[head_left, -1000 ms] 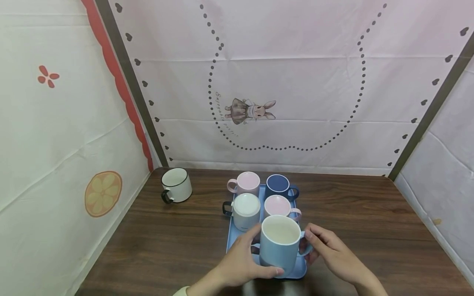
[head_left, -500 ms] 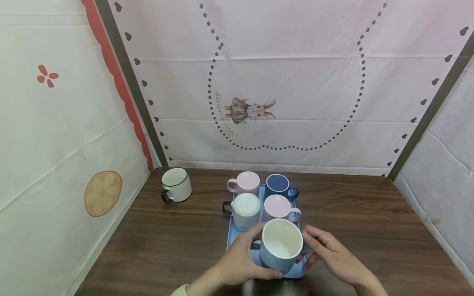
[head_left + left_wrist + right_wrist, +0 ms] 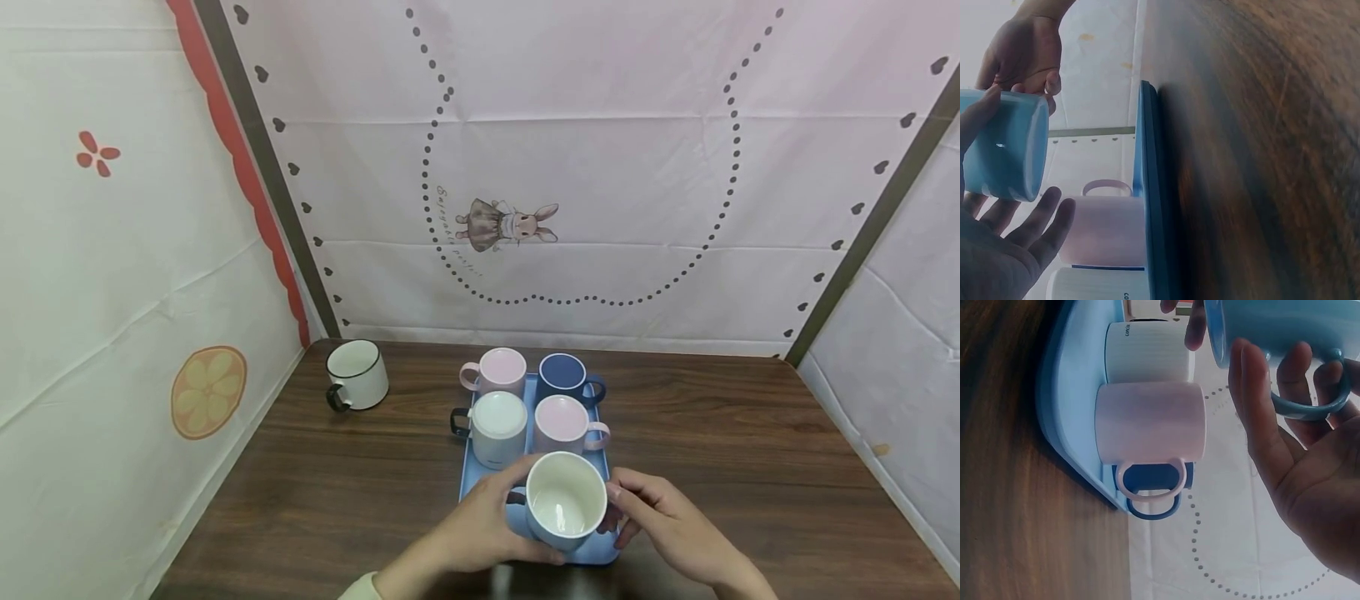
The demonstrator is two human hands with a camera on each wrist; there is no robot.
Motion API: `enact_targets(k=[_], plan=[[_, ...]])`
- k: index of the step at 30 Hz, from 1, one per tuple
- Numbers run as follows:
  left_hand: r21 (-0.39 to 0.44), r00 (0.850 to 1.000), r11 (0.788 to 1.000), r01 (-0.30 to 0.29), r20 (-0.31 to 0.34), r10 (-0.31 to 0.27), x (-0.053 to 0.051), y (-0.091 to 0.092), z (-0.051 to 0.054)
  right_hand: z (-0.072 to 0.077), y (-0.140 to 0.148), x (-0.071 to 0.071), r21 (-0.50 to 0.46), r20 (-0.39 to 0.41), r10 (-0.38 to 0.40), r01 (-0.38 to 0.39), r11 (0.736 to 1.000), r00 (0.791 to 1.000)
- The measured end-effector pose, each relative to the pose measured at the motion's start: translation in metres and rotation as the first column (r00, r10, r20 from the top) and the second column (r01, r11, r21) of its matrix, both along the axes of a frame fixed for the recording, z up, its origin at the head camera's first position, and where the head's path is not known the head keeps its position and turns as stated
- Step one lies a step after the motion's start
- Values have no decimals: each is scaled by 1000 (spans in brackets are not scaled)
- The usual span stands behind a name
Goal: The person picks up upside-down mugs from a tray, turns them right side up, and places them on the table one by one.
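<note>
My left hand (image 3: 483, 521) wraps round the body of a light blue mug (image 3: 566, 500) with a white inside. The mug is held in the air above the front end of a light blue tray (image 3: 471, 477), its mouth tipped up toward the head camera. At the mug's right side, my right hand (image 3: 671, 523) holds its handle (image 3: 1310, 412), with fingers through the loop in the right wrist view. Just behind stand a pink mug (image 3: 562, 421) and a white mug (image 3: 498, 429) with a dark handle, both on the tray.
At the tray's back are another pink mug (image 3: 502, 371) and a dark blue mug (image 3: 562, 375). A white mug with a black rim (image 3: 358, 377) stands apart on the wooden table (image 3: 360, 500), far left. Printed cloth walls (image 3: 585, 167) surround the table.
The light blue mug has tilted, so its mouth faces the head camera more and shows more of its inside. Its rim has come slightly nearer the person. The other mugs have stayed in place.
</note>
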State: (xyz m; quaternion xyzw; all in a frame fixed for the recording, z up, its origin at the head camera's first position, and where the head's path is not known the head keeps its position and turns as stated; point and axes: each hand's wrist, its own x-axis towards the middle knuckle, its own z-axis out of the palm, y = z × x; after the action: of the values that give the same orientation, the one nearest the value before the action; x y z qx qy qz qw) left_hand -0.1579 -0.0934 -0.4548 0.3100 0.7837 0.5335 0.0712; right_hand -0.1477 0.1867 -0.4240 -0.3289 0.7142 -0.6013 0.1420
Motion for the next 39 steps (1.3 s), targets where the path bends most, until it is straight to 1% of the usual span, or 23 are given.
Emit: enact_targets(k=[1, 8, 13, 17, 21, 25, 29, 31, 35, 39], plan=[[-9, 1000, 1000, 1, 2, -1, 0, 0, 0, -1, 0, 0, 1, -5, -5, 5, 1000, 1000], [-55, 999, 998, 4, -39, -6, -1, -2, 1, -2, 0, 2, 8, 2, -28, 28, 1000, 1000], [-76, 999, 997, 9, -37, -11, -1, -3, 3, -3, -1, 3, 5, 7, -39, 39, 999, 999], [-130, 999, 992, -2, -41, -4, -1, -8, 6, -4, -1, 4, 4, -3, -50, 50, 999, 999], [-200, 1000, 980, -22, -23, 18, -3, -19, 8, -4, -1, 4, 4, -3, -65, 65, 998, 998], [-282, 997, 956, -79, -2, 82, -7, -33, 8, -5, 0, 4, -2, -6, -70, 70, 998, 998], [-363, 986, 920, -147, 20, 165, -11, -49, 8, -7, 2, 4, -1, -5, -79, 79, 997, 997], [-400, 979, 901, -170, 34, 200, -13, -56, 7, -7, 3, 4, 1, 2, -83, 83, 997, 997], [-458, 968, 869, -187, 66, 244, -17, -69, 3, -7, 4, 3, -9, 9, -82, 82, 997, 997], [-488, 958, 855, -173, 118, 261, -18, -77, -1, -9, 5, 1, -24, 4, -82, 83, 996, 997]])
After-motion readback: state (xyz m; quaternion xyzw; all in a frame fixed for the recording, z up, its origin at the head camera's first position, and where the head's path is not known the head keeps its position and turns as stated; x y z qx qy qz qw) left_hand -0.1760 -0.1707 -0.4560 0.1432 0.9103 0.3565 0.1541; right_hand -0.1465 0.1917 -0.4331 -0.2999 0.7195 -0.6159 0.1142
